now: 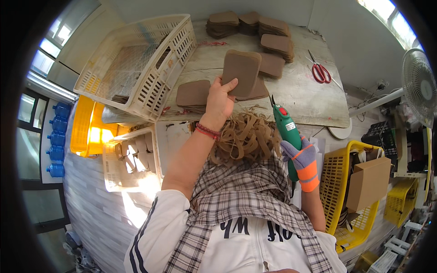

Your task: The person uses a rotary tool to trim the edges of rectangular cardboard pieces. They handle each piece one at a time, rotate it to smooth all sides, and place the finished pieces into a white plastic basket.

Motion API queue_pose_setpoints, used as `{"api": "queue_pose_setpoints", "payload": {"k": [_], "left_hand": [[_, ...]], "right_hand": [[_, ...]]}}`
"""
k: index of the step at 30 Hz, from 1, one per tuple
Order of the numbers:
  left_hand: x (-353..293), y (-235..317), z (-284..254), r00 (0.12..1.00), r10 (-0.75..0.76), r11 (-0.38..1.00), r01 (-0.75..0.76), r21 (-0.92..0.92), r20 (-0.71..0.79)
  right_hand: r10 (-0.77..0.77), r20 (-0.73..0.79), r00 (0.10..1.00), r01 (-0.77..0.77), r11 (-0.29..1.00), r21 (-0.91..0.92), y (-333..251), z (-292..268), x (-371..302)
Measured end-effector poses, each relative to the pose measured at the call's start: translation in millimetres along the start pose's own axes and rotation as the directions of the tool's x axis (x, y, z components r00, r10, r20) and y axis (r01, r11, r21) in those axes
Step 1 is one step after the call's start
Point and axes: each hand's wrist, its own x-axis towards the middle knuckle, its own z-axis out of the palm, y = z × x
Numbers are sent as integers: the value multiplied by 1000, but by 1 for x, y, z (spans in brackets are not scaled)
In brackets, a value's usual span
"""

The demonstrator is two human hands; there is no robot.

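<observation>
Head view: left hand [221, 99], bare, pinches a brown piece [242, 68], thumb on its face, other fingers behind. Right hand [301, 160], gloved, has its fingers wrapped round a green handheld cutter [287, 126], dark tip pointing up over the table's near edge.

Risks, my judgement: left fingers are bare, so a slip of the cutter toward the piece could nick them. Tangled brown strips [246, 136] bunch at the near edge against the plaid apron [236, 195], close to the tool; they could snag on the tip. One-sided pinch may let the piece twist or bend.

Piece: held above the middle of the table [314, 111], toward the near edge, overlapping a loose brown stack [257, 90] in view. Flat, matte brown, roughly rectangular, rounded corners, looks thin and fabric-like. Second edge shows along its right side, so maybe more than one layer; can't tell. Red-handled scissors [321, 73] lie near the table's right edge.
</observation>
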Motion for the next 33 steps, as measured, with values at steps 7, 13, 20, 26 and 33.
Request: {"api": "queue_pose_setpoints", "payload": {"k": [7,13,20,26,33], "left_hand": [[-30,-13,20,998,14,860,-46,-508,-67],[-27,-20,20,996,81,803,-85,-590,-33],[-36,-24,27,999,34,791,-51,-609,-39],[-50,-31,29,999,51,855,-36,-518,15],[-63,-42,27,997,-8,909,38,-416,74]], "right_hand": [[-12,52,999,14,999,-34,-19,15,-2],[-9,92,996,8,1000,11,-26,21,-8],[-26,84,996,24,1000,18,-34,25,-15],[-43,74,996,40,998,39,-32,22,-15],[-74,35,997,73,997,35,-40,20,-13]]}}
